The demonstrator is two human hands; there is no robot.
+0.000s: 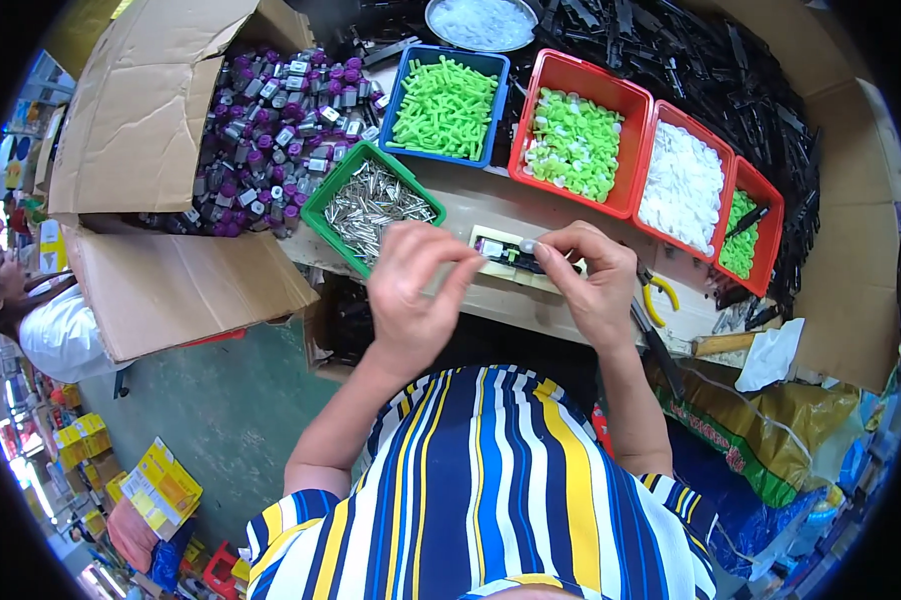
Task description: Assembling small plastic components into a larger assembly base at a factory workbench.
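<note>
midway, judging by the scene — both hands work at a small cream jig (pixel 498 252) on the table (pixel 531 205). right hand (pixel 593 285) fingers pinch a small pale piece (pixel 527 245) above the jig; left hand (pixel 411 290) fingers curl beside it, grip unclear. full parts bins beyond the fingers suggest much left.

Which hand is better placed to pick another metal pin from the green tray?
Left, probably. The left hand sits right beside the green tray of metal pins; the right hand is farther off, pinching a small part at the jig.
</note>
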